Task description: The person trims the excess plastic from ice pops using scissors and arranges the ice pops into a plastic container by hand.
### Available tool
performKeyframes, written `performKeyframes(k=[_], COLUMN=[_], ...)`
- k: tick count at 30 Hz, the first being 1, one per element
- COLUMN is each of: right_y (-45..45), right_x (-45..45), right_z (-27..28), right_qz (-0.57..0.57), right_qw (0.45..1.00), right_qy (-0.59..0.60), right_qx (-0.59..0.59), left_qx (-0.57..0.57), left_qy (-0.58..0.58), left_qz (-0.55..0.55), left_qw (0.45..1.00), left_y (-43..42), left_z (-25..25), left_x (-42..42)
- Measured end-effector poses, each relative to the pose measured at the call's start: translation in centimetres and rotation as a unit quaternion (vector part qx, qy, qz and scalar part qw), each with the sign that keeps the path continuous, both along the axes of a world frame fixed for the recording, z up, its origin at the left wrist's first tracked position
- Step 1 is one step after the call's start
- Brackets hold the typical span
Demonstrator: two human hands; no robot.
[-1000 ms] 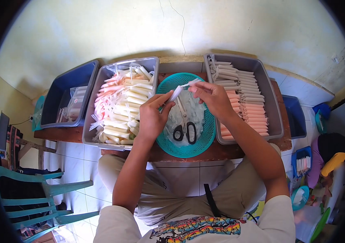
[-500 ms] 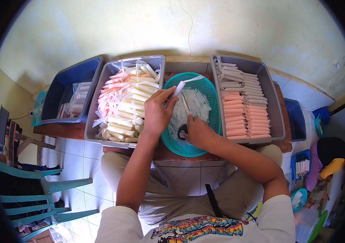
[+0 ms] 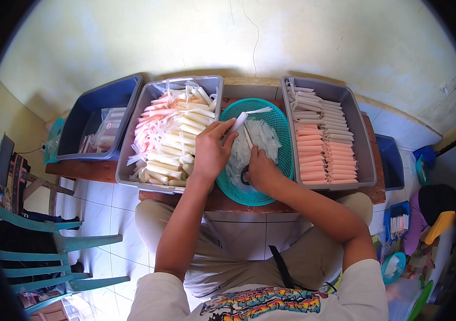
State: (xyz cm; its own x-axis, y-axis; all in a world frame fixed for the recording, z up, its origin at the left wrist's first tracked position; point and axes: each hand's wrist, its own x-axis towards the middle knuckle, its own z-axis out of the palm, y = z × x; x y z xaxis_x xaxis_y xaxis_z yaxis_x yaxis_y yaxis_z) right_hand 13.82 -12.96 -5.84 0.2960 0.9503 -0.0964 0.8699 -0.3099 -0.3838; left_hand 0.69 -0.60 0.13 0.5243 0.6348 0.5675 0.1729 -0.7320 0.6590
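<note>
My left hand (image 3: 212, 148) is closed around a white filled plastic tube (image 3: 238, 122), its twisted plastic tail pointing up and right. My right hand (image 3: 265, 171) grips black-handled scissors (image 3: 249, 136), their blades reaching up beside the tube's top end. Both hands are over a teal mesh basket (image 3: 260, 203) holding a heap of clear plastic scraps (image 3: 266, 140). To the left, a grey bin (image 3: 124, 170) contains a loose pile of pink and cream tubes (image 3: 174, 128) with long plastic tails. A second grey bin (image 3: 366, 144) on the right has white and peach tubes (image 3: 311, 152) stacked in rows.
A dark blue bin (image 3: 78, 128) with plastic packs stands at the far left of the wooden table (image 3: 80, 169). A green plastic chair (image 3: 62, 251) is on the tiled floor at left. Another person (image 3: 442, 206) is at the right, near a blue basket (image 3: 397, 219) of tubes.
The view has shifted slightly. The tube remains in my left hand and the scissors in my right, their blades still near the tube's top; the tail now points more sideways.
</note>
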Motion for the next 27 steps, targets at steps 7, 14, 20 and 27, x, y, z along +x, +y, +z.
performKeyframes(k=[7,14,20,27], right_y=[-1.2,-4.0,-5.3,-5.5], right_x=[2.4,3.7,3.4,3.4], right_z=[1.7,7.5,10.2,11.0], right_qz=[0.024,0.051,0.061,0.061], right_qw=[0.999,0.992,0.983,0.968], right_qy=[0.041,0.112,0.169,0.229], right_qx=[-0.014,0.023,0.043,0.081], left_qx=[-0.003,-0.028,-0.008,-0.02], left_qy=[-0.013,-0.017,-0.013,-0.011], left_qz=[0.009,0.04,0.084,0.084], left_qw=[1.0,0.999,0.996,0.996], left_y=[0.5,1.1,2.3,2.3], left_z=[0.5,1.2,1.0,1.0], left_x=[-0.2,-0.6,-0.6,-0.4])
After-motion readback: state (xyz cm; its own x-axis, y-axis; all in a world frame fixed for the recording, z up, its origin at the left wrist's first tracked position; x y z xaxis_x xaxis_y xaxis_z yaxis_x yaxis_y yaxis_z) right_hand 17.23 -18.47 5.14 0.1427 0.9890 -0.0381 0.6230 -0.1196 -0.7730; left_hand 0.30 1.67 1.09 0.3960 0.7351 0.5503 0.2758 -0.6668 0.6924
